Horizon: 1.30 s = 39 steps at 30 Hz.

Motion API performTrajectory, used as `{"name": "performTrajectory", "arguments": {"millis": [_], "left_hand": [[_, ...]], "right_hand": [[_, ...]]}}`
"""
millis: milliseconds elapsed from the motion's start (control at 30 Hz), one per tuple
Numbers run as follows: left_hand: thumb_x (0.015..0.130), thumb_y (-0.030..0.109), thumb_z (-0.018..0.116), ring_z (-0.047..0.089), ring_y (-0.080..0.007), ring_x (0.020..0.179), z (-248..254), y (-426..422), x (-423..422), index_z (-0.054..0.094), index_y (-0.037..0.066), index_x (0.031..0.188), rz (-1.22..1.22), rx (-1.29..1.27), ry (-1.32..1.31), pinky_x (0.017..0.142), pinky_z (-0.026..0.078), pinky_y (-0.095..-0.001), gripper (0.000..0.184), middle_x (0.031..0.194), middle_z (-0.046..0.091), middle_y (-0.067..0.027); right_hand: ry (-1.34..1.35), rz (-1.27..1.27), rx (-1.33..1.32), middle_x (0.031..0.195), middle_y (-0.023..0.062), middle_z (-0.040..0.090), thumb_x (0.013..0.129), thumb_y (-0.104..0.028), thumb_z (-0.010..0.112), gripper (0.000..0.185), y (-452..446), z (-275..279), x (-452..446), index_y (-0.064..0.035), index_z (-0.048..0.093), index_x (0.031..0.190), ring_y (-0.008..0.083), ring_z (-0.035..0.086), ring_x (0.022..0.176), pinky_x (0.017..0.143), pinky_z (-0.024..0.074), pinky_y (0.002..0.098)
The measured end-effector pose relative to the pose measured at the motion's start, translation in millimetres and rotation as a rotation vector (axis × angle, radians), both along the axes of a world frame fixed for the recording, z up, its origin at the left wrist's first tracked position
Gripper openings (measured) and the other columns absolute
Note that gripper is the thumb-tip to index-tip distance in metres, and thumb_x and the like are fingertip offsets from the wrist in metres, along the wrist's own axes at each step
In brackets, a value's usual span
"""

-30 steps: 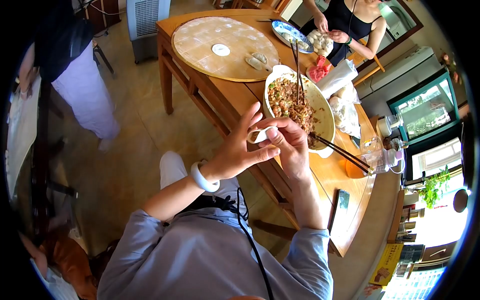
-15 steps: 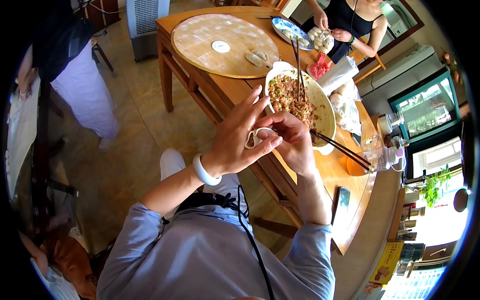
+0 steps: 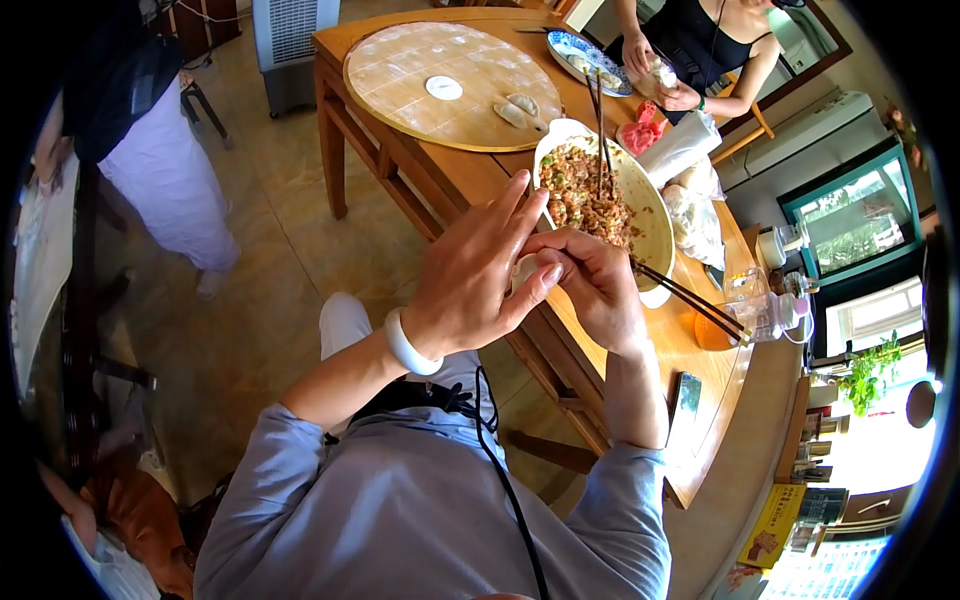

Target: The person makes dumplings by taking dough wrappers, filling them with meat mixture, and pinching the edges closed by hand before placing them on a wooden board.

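Dumpling (image 3: 523, 272), small and pale, sits at the centre of the frame between both hands, mostly hidden by the fingers. Right hand (image 3: 597, 290) has a narrow grip, thumb and bent forefinger pinching the dumpling; left hand (image 3: 468, 275) closes on it between thumb and forefinger, the other fingers held out straight toward the top of the frame. White bangle (image 3: 404, 346) circles the left wrist. Just beyond the right hand, right of centre, a bowl (image 3: 658, 225) of filling (image 3: 580, 195) stands on the worktop (image 3: 718, 400); one pair of chopsticks (image 3: 600, 140) stands up in the filling, and another pair (image 3: 690, 297) slants from the bowl toward the lower right. At upper centre, a floured round board (image 3: 395, 85) carries one wrapper (image 3: 443, 88) and, near its right edge, folded dumplings (image 3: 518, 110). Blue-rimmed plate (image 3: 562, 45) lies beyond it, at the top of the frame, near a co-worker (image 3: 740, 45) who holds a bag (image 3: 655, 78). Phone (image 3: 685, 398) rests near the worktop's lower edge, right of the right forearm. Another person (image 3: 165, 185) stands at upper left, well apart from the worktop.
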<state>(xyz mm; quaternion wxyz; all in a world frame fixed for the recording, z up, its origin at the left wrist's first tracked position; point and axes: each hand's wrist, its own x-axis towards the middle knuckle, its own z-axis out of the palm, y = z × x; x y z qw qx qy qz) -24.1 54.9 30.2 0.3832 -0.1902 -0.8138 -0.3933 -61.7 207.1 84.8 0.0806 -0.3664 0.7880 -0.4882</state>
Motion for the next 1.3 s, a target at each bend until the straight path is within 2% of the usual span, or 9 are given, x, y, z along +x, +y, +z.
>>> {"name": "performTrajectory", "arguments": {"millis": [200, 300, 400, 600, 800, 900, 1000, 1200, 1300], "left_hand": [[0.089, 0.033, 0.048, 0.051, -0.0407, 0.107, 0.2, 0.8, 1.5, 0.038, -0.005, 0.128, 0.008, 0.016, 0.024, 0.088, 0.042, -0.0421, 0.055, 0.128, 0.041, -0.0272], [0.088, 0.034, 0.049, 0.055, -0.0357, 0.096, -5.5, 2.3, -4.2, 0.044, -0.010, 0.120, 0.052, 0.019, 0.101, 0.082, 0.044, -0.0404, 0.054, 0.121, 0.047, -0.0276], [0.090, 0.031, 0.047, 0.055, -0.0363, 0.097, -5.1, 2.6, -2.9, 0.046, -0.011, 0.117, 0.068, 0.003, 0.090, 0.083, 0.044, -0.0403, 0.050, 0.120, 0.048, -0.0277], [0.093, 0.018, 0.041, 0.055, -0.0368, 0.101, -4.7, 2.0, -0.3, 0.048, -0.006, 0.118, 0.039, 0.007, 0.059, 0.086, 0.044, -0.0414, 0.036, 0.121, 0.050, -0.0226], [0.093, 0.018, 0.039, 0.058, -0.0345, 0.098, -4.8, 0.4, -5.6, 0.055, -0.005, 0.108, 0.038, -0.029, 0.095, 0.085, 0.045, -0.0406, 0.032, 0.111, 0.057, -0.0215], [0.094, 0.020, 0.038, 0.058, -0.0354, 0.096, -5.9, -0.9, -8.4, 0.052, -0.005, 0.113, 0.025, -0.047, 0.129, 0.084, 0.045, -0.0401, 0.034, 0.107, 0.058, -0.0225], [0.089, 0.025, 0.052, 0.058, -0.0306, 0.099, -0.3, -2.6, -1.6, 0.041, -0.005, 0.124, -0.119, 0.088, -0.175, 0.085, 0.045, -0.0370, 0.047, 0.116, 0.053, -0.0223], [0.085, 0.022, 0.061, 0.048, -0.0255, 0.114, -17.7, 8.1, -5.7, 0.022, -0.001, 0.136, -0.741, 1.021, -0.475, 0.095, 0.040, -0.0324, 0.069, 0.127, 0.041, -0.0220], [0.087, 0.011, 0.056, 0.047, -0.0183, 0.114, -22.1, 4.2, -5.1, 0.035, 0.003, 0.131, -0.889, 1.251, -0.627, 0.097, 0.038, -0.0317, 0.050, 0.126, 0.046, -0.0130]], "right_hand": [[-0.059, 0.045, -0.022, 0.087, 0.0094, 0.063, 0.088, -0.005, 0.049, 0.016, -0.8, -1.5, -1.4, 0.0019, 0.059, 0.099, 0.0140, 0.059, 0.083, 0.073, 0.0461, 0.0270], [-0.136, 0.067, -0.040, 0.090, 0.0084, 0.061, 0.090, -0.006, 0.048, 0.016, -0.1, -0.4, -0.5, 0.0028, 0.056, 0.101, 0.0125, 0.057, 0.085, 0.074, 0.0465, 0.0256], [-0.251, 0.078, -0.127, 0.092, 0.0084, 0.059, 0.091, -0.005, 0.047, 0.015, -2.3, -0.7, 0.9, 0.0030, 0.051, 0.103, 0.0124, 0.057, 0.086, 0.075, 0.0474, 0.0248], [-0.280, 0.075, -0.172, 0.093, 0.0091, 0.058, 0.090, -0.001, 0.047, 0.014, -3.1, -2.3, 0.0, 0.0020, 0.045, 0.103, 0.0129, 0.057, 0.087, 0.076, 0.0487, 0.0256], [-0.301, 0.078, -0.183, 0.094, 0.0097, 0.058, 0.088, -0.001, 0.050, 0.015, -3.4, -1.9, -0.6, 0.0015, 0.045, 0.102, 0.0137, 0.057, 0.090, 0.078, 0.0486, 0.0264], [-0.259, 0.065, -0.169, 0.096, 0.0103, 0.059, 0.085, -0.001, 0.055, 0.020, -4.1, -0.4, 0.6, 0.0012, 0.045, 0.102, 0.0139, 0.057, 0.092, 0.078, 0.0484, 0.0267], [-0.230, 0.043, -0.147, 0.097, 0.0112, 0.059, 0.082, -0.001, 0.058, 0.024, -2.1, -0.9, -1.2, 0.0007, 0.045, 0.103, 0.0145, 0.057, 0.093, 0.079, 0.0483, 0.0267], [-0.058, -0.098, -0.133, 0.096, 0.0132, 0.062, 0.077, 0.000, 0.059, 0.025, 0.8, -11.4, -9.2, 0.0007, 0.049, 0.100, 0.0180, 0.062, 0.089, 0.077, 0.0499, 0.0291], [0.153, -0.203, -0.038, 0.097, 0.0144, 0.061, 0.075, -0.003, 0.062, 0.026, -3.0, -15.4, -5.8, 0.0008, 0.052, 0.099, 0.0249, 0.064, 0.081, 0.072, 0.0514, 0.0320]]}}
